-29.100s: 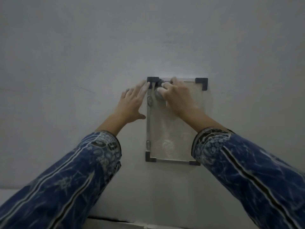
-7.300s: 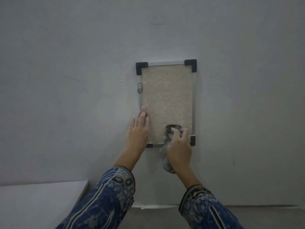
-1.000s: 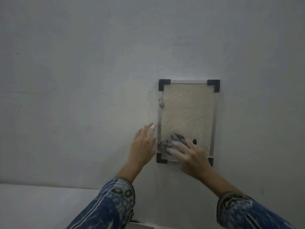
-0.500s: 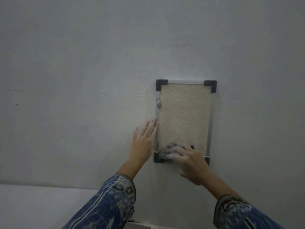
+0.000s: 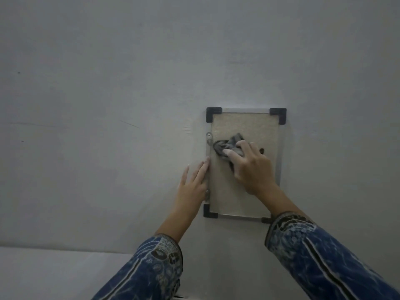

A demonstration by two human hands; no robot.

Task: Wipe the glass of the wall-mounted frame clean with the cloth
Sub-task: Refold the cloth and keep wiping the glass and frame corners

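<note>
Head view. The right hand (image 5: 253, 167) grasps the cloth (image 5: 227, 146). Its fingers are curled over the bunched grey fabric and press it against the glass (image 5: 227, 191) of the frame (image 5: 245, 109). The cloth protrudes left of and above the fingertips, in the upper half of the pane towards its left side. Just left of the grip, a small metal clip (image 5: 209, 138) sits on the frame's left edge, close to the cloth's end. Black corner pieces (image 5: 213, 113) lie above the grip at both top corners and below it at the bottom left. The bottom right corner is mostly hidden behind the right sleeve (image 5: 313, 256).

The left hand (image 5: 192, 187) lies below and left of the grip. It is released and holds nothing, with fingers straight and flat on the wall (image 5: 108, 105) and fingertips touching the frame's left edge. The left sleeve (image 5: 155, 269) is blue and patterned. A pale ledge (image 5: 54, 271) sits well below and left of the grip.
</note>
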